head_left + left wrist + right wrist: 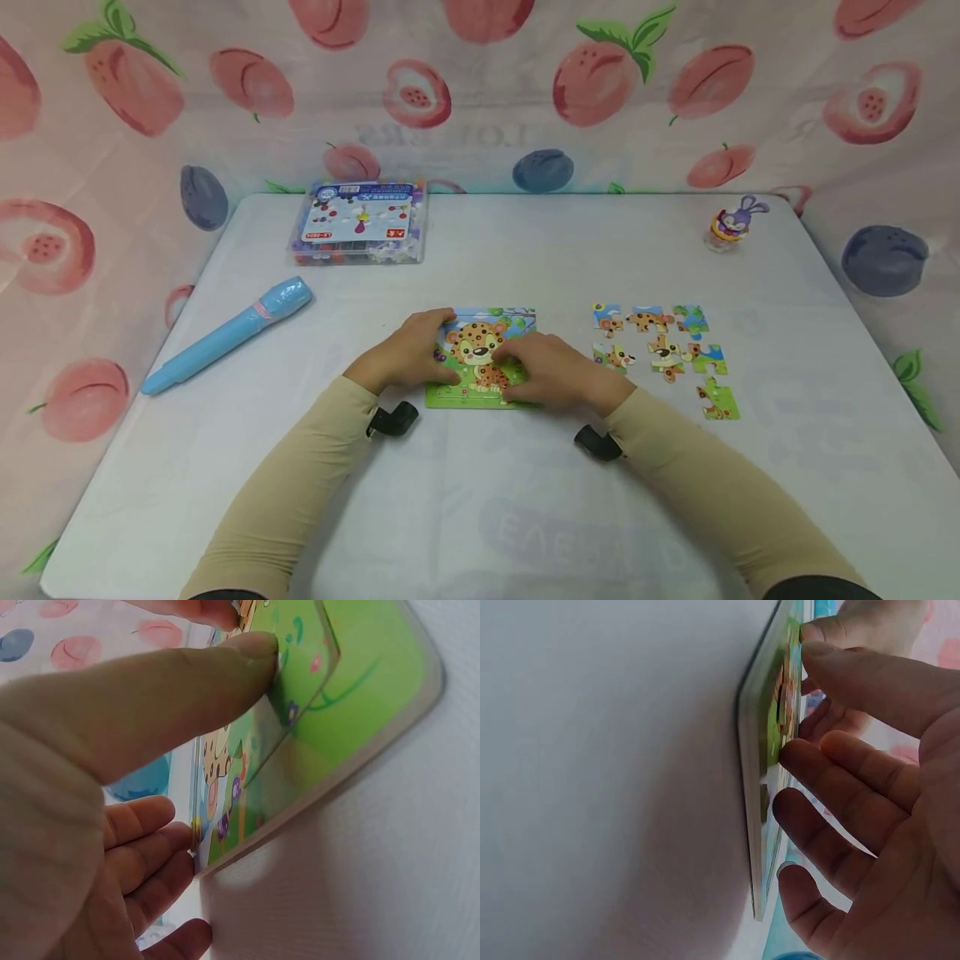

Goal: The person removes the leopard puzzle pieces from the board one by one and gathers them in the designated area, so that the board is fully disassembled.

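A leopard picture puzzle board [442, 401] with a green lower rim lies on the table, between both hands. My left hand [408, 348] straddles its left edge. The thumb [225, 675] lies straight across the green face in the left wrist view, and the other fingers reach the far edge. My right hand [561, 372] is over the board's right half. Its thumb and index fingertips, a small gap apart, are at either side of a puzzle piece [783, 701] at the leopard's body; the remaining fingers are loosely bent. Several loose puzzle pieces [666, 356] lie right of the right hand.
At the back left stands a clear plastic case [356, 223] with a printed label. A light blue folded umbrella-like object [228, 335] lies at the left. A small purple rabbit figure [735, 223] stands back right. Peach-print cloth [480, 92] hangs behind the white table [480, 500].
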Available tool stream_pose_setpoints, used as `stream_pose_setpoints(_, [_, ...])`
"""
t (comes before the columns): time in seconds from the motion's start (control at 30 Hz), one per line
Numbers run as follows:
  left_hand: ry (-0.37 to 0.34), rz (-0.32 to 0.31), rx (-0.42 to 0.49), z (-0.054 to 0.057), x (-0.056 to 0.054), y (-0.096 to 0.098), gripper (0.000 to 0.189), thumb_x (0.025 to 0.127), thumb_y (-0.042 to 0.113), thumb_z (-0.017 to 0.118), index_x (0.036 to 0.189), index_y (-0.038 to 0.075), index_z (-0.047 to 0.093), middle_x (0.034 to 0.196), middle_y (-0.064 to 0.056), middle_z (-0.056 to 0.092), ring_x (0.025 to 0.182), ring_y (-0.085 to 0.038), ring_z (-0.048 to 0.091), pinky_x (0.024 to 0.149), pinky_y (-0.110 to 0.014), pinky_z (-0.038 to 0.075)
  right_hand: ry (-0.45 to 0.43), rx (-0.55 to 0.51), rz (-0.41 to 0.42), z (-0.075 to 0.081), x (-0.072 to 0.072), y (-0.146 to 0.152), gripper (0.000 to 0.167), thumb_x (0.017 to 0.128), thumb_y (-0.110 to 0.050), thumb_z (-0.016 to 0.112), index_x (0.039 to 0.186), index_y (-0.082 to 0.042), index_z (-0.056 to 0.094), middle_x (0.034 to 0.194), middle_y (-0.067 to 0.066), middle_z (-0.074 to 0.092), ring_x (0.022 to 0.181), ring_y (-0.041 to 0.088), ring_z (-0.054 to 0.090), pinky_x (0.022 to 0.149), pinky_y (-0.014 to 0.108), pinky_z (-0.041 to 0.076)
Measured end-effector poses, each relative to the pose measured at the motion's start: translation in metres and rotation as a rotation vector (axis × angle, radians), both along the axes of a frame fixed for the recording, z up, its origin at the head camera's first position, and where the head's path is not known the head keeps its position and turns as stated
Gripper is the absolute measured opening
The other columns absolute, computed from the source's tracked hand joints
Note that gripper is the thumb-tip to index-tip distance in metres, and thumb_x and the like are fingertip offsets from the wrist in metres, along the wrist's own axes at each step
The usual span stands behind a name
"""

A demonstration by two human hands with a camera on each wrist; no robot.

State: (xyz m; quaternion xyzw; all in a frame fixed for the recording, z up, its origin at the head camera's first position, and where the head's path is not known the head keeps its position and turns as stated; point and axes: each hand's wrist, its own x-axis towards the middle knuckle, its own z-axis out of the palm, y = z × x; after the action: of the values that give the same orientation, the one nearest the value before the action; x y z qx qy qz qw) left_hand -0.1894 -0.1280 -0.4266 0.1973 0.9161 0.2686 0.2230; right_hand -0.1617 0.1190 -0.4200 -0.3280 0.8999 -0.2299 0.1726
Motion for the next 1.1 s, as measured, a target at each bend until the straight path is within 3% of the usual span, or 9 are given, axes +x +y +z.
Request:
stream_pose_setpoints(0.4, [0.005,-0.002,0.005,0.001,0.001,0.001,0.099,0.080,0.029,0.086,0.154,-0.002,0.028,0.156,-0.021,0.033,0.145,-0.036,0.026,0.118,-0.046,0.024,-0.031,-0.035,0.026,-0.006,0.001,-0.008,0.040,0.090,-0.018,0.073,0.126,-0.004,0.064,0.124,0.007,0.063,0.116,0.025,0.055,0.104,0.043,0.042])
stream_pose_setpoints(0.77, [0.003,0.005,0.016,0.000,-0.001,0.001,0.099,0.079,0.028,0.087,0.153,-0.002,0.029,0.154,-0.020,0.034,0.143,-0.036,0.028,0.117,-0.047,0.026,-0.050,-0.034,0.006,-0.003,0.003,-0.014,0.036,0.088,-0.013,0.073,0.122,-0.004,0.063,0.117,0.006,0.061,0.109,0.023,0.052,0.099,0.040,0.043])
stream_pose_setpoints(1.1, [0.019,-0.008,0.005,-0.002,-0.002,-0.001,0.099,0.079,0.029,0.088,0.153,-0.002,0.029,0.154,-0.020,0.035,0.144,-0.036,0.028,0.118,-0.046,0.025,-0.063,-0.017,0.009,-0.001,0.005,-0.016,0.043,0.091,-0.012,0.072,0.130,-0.001,0.058,0.124,0.010,0.056,0.113,0.023,0.051,0.100,0.040,0.044])
